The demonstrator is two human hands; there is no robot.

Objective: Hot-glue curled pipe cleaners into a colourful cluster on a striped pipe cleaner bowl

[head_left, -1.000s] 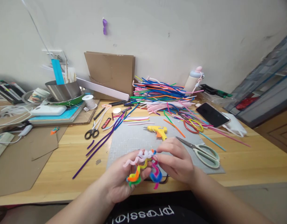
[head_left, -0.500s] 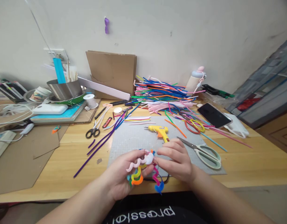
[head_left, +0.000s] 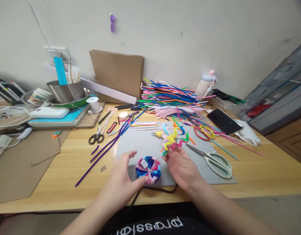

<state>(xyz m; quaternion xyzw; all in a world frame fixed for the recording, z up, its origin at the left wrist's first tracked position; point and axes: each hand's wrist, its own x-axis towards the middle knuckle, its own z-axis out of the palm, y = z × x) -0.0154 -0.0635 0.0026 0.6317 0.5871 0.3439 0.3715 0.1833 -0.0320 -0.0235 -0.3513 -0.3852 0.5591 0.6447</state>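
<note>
In my right hand (head_left: 183, 168) is a bunch of curled pipe cleaners (head_left: 174, 138) in yellow, green, pink, orange and blue, pinched at its lower end above the grey cutting mat (head_left: 130, 143). A round pipe-cleaner disc (head_left: 150, 164), with blue, pink and white wedges and a small pale square piece on it, is at the mat's front edge. My left hand (head_left: 124, 174) curves round the disc's left side, thumb over its lower rim and index finger stretched out apart from it. Behind the curled bunch, the yellow glue gun (head_left: 159, 134) is mostly hidden.
Green-handled scissors (head_left: 217, 163) lie right of my right hand. Black scissors (head_left: 96, 138) and purple pipe cleaners (head_left: 101, 156) are at the left. A heap of pipe cleaners (head_left: 172, 94) is at the back, with a phone (head_left: 225, 121) to its right. A black cable (head_left: 160, 189) runs along the front.
My hands have moved apart. The curled bunch has passed from my left hand to my right, now raised over the mat. The round disc has come into view beside my left hand.
</note>
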